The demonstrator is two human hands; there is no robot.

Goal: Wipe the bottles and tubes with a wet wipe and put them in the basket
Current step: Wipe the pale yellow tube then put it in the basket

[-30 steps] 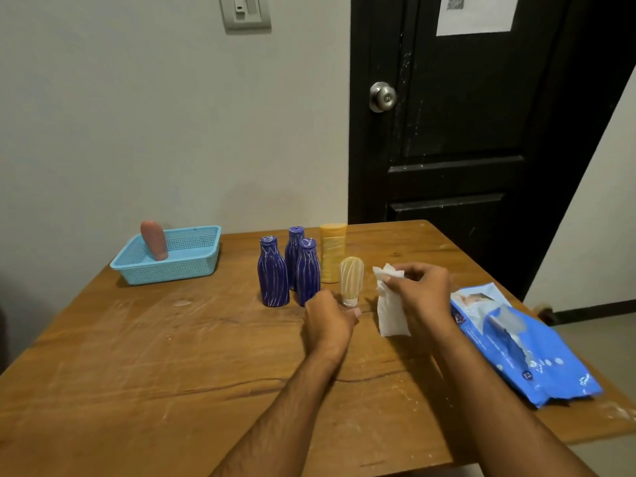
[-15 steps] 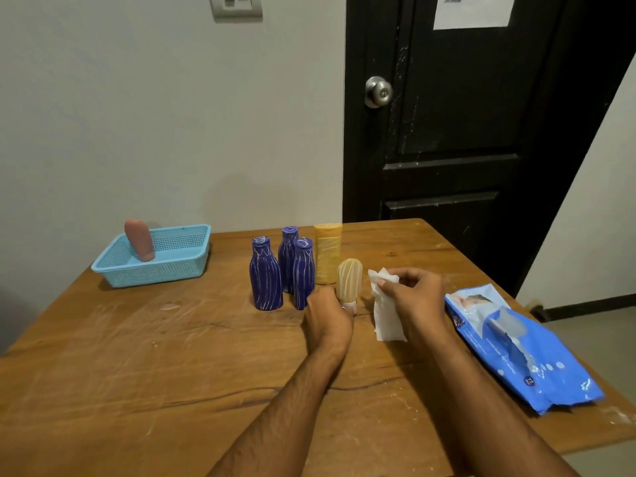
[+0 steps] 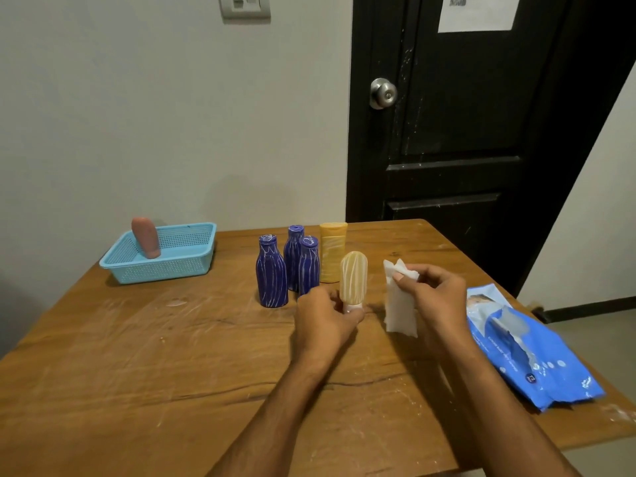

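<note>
My left hand (image 3: 327,321) grips the white cap end of a pale yellow tube (image 3: 353,280), which stands upright, cap down. Just to its right, my right hand (image 3: 435,301) pinches a white wet wipe (image 3: 399,304) that hangs down, a small gap away from the tube. Behind the tube stand three blue striped bottles (image 3: 272,273) and a yellow bottle (image 3: 332,253). A light blue basket (image 3: 192,259) sits at the table's far left with a pink tube (image 3: 146,237) leaning inside it.
A blue pack of wet wipes (image 3: 526,349) lies near the table's right edge. The wooden table (image 3: 137,356) stands against a grey wall, with a black door behind its far right corner.
My left hand has closed on the yellow tube's cap and raised the tube slightly. My right hand with the wipe has barely moved.
</note>
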